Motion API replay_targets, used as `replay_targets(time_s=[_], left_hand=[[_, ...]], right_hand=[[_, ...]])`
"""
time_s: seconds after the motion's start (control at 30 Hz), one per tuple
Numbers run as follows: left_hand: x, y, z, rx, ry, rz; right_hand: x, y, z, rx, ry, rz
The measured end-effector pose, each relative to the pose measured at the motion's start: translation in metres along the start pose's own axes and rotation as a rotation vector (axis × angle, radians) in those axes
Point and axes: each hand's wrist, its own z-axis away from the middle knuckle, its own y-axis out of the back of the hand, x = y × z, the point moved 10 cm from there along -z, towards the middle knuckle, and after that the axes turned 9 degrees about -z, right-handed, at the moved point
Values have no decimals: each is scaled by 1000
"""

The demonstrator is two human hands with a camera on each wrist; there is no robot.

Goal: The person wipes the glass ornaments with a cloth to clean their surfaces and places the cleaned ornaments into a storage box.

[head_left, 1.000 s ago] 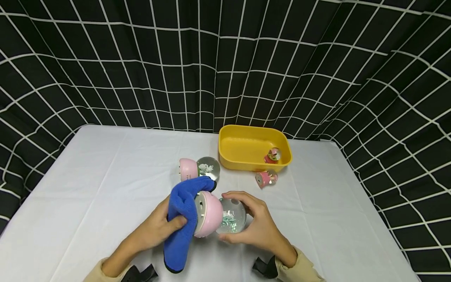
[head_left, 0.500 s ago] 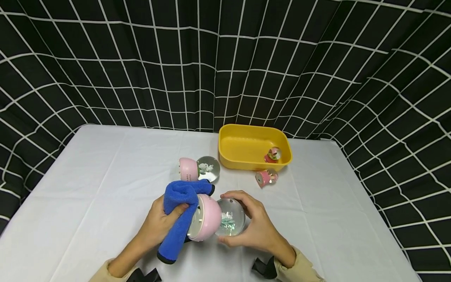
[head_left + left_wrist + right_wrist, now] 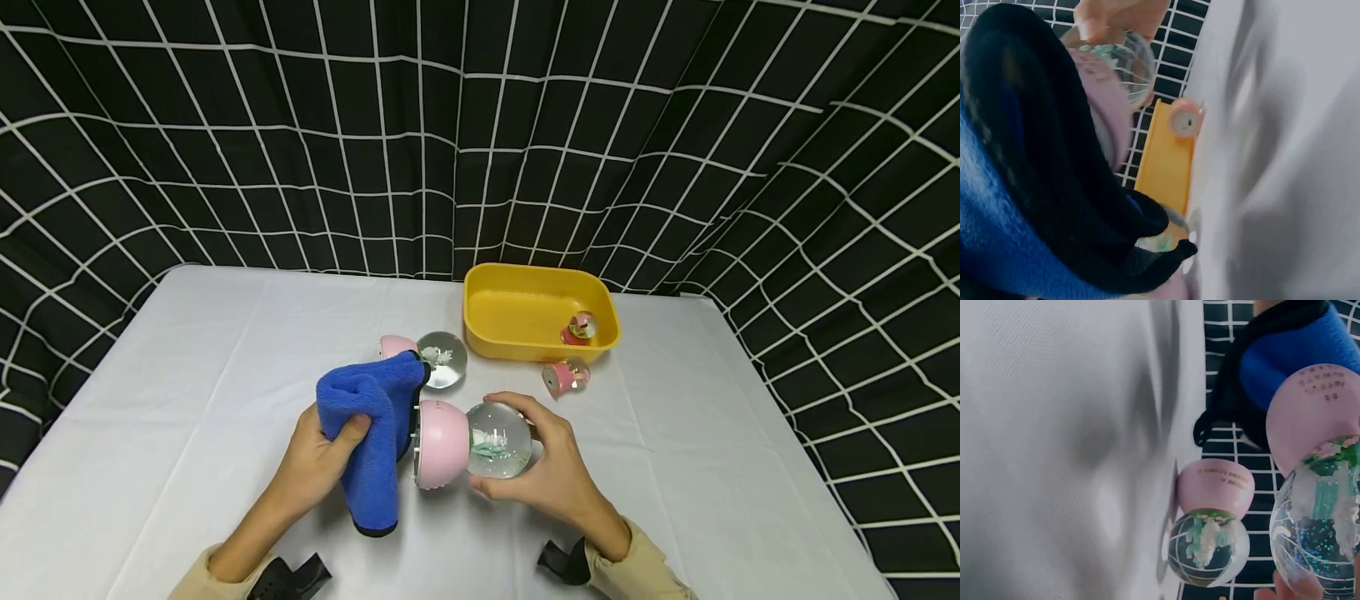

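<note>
My right hand (image 3: pixel 551 462) holds a large snow globe by its glass ball (image 3: pixel 501 442), thumb below and fingers above. The globe lies sideways in the air, its pink base (image 3: pixel 441 446) facing left. White and green figures with glitter show inside it in the right wrist view. My left hand (image 3: pixel 315 458) grips a blue cloth (image 3: pixel 367 425) with black edging, thumb on top. The cloth's right edge hangs right beside the underside of the base. Behind it a second pink-based snow globe (image 3: pixel 442 360) lies on its side, its base partly covered by the cloth.
A yellow tub (image 3: pixel 517 347) stands at the back of the white-covered table (image 3: pixel 210 358), with a small snow globe (image 3: pixel 581 327) inside. Another small pink snow globe (image 3: pixel 566 377) lies just in front of the tub. A black gridded curtain (image 3: pixel 337 150) surrounds the table.
My left hand has drawn the cloth leftward, off the base's underside. The held snow globe has turned more level and shifted slightly up and right with my right hand.
</note>
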Motion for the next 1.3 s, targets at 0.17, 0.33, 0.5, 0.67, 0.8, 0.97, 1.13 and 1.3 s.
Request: replay_targets(time_s=[0.17,0.33,0.5,0.67,0.8,0.97,1.13,1.3], left_hand=[[7,-2,0,-46,-76,-29],[11,-23,4,-213,-136,-62],[10,-46,9,-371,-120,-108],[8,-54,13,-380,-94,-136],[7,-54,13,-333,-82,-100],[4,-49,12,-277,-39,-43],[4,-49,13,-306,-28,-101],[14,-52,20,-348,-61,-266]], right_hand=[[0,-2,1,2,-8,21],[1,-3,2,3,-33,41],[-2,-5,4,7,-34,44],[-13,-8,4,-16,73,92],[-17,-10,5,-32,124,110],[-17,-14,7,-59,128,110],[-19,-16,6,-61,129,106],[-21,-16,7,-43,108,147]])
